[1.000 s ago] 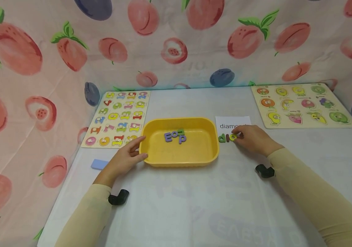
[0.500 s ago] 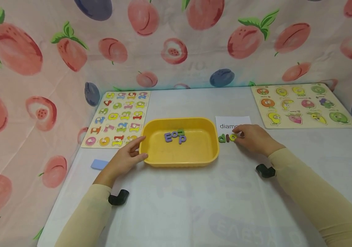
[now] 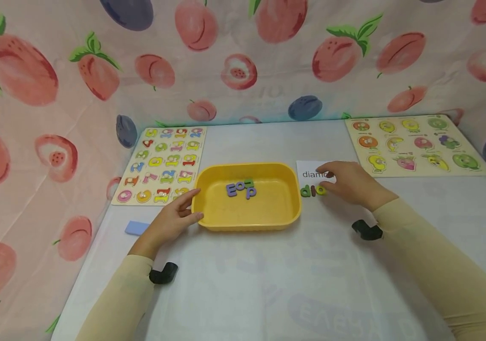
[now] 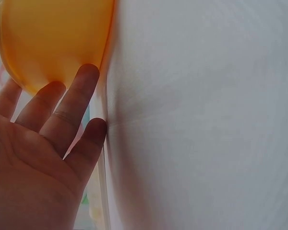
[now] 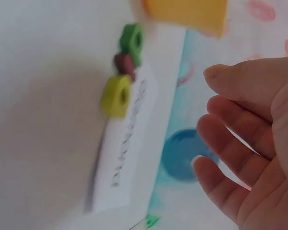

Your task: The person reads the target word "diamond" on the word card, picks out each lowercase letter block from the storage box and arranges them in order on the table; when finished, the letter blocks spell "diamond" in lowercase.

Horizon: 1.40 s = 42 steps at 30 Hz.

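Note:
My left hand rests at the left end of a yellow tray, its fingers extended against the outer wall. Inside lie a purple letter E, a purple o, a green n and a purple p-shaped letter. Right of the tray, a green d, a dark red bar-like letter and a yellow letter stand in a row. My right hand hovers beside the yellow one, thumb and fingers apart, holding nothing. It partly covers a white card printed with "diam…".
A number puzzle board lies at the back left, with a blue block in front of it. At the back right is a fruit puzzle board. Peach-printed cloth rises behind the white-covered table.
My right thumb and fingers have spread and let go of the yellow letter, and the hand has shifted slightly right and back. My left hand stays at the tray.

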Tool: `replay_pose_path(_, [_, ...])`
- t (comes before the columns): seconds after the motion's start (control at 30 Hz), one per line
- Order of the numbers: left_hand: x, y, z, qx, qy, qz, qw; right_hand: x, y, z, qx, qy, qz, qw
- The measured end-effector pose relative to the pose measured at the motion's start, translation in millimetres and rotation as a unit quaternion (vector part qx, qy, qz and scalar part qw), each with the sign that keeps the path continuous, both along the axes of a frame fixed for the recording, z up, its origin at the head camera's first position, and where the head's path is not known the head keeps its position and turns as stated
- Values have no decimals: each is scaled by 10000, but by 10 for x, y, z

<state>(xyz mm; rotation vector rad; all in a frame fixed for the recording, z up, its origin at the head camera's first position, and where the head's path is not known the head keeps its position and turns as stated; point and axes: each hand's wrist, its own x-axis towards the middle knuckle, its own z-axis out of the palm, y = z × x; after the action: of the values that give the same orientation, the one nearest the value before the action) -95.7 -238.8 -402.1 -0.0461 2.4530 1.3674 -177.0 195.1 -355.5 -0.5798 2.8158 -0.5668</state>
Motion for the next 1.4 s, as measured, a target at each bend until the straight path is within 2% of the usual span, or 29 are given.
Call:
replay_pose_path(0.13, [12,-2,-2,-15,3,-31,10000,64,-141,82,-156,59,249,9996])
replay_pose_path(0.3, [18,-5,10,8,83,-76,9999,110,-365,120,-417,339,810,9953])
replay_pose_path(0.47, [10,-11,17,30,84,-68,9999,159,-640,135,-597,297,1129,9914])
replay_pose_path(0.83, [13,-21,9,65,59,-83,9999,150,-1169,43,-613,460,1781,9810])
replay_pose_path(0.97, [12,-21,8,46,76,-99,9999,125,-1335,-45,-474,325,1821,9816])
replay_pose_path(1.2, [11,-23,3,15,132,-125,9998,114,-1560,-147,-471,-228,1540,9867])
replay_pose_path(1.4, [10,-25,-2,19,119,-108,9999,80,-1711,-213,-385,-250,1584,9863])
